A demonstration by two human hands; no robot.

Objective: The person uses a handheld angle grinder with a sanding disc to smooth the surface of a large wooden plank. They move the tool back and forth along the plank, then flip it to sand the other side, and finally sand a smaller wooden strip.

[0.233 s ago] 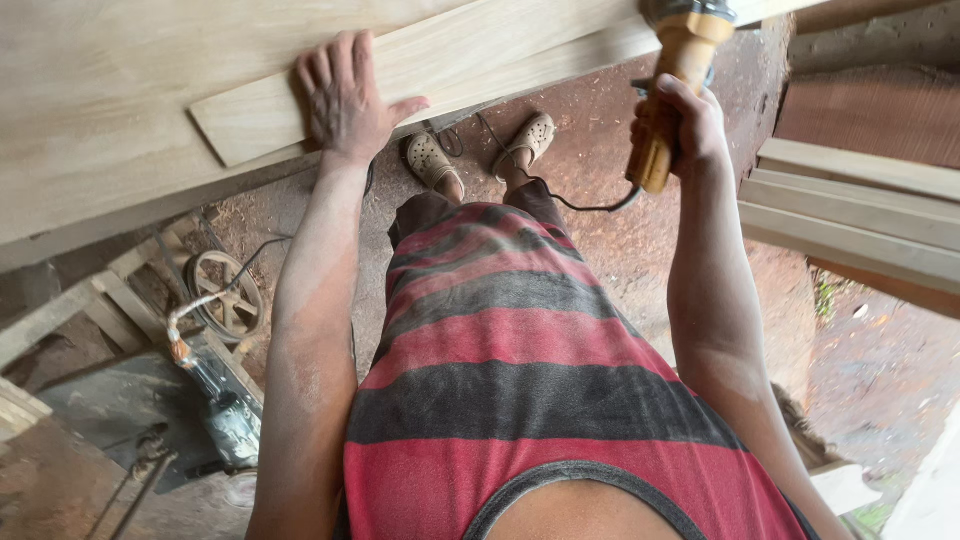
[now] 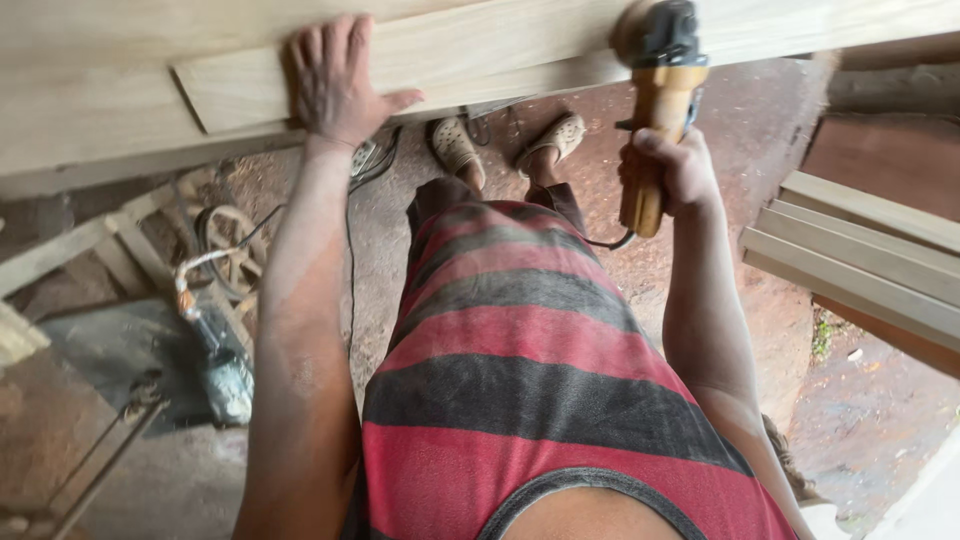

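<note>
One pale wooden plank (image 2: 480, 55) lies across the top of the view, from 10 to 2 o'clock. Left hand (image 2: 335, 80) presses flat and open on it. Right hand (image 2: 670, 170) is clenched around the yellow handle of a power sander (image 2: 660, 90), whose head touches the plank edge at 1 o'clock. More planks (image 2: 860, 260) are stacked at 3 o'clock.

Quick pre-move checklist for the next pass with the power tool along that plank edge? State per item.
1. Left hand flat on the plank, steadying it: ok.
2. Right hand grip closed on the power tool handle: ok.
3. Tool head meets the plank edge: cannot tell, blurred.
4. Left hand well apart from tool head: ok.
5. Cord free behind the tool: ok.
6. Feet clear of floor cables: cannot tell.
</note>
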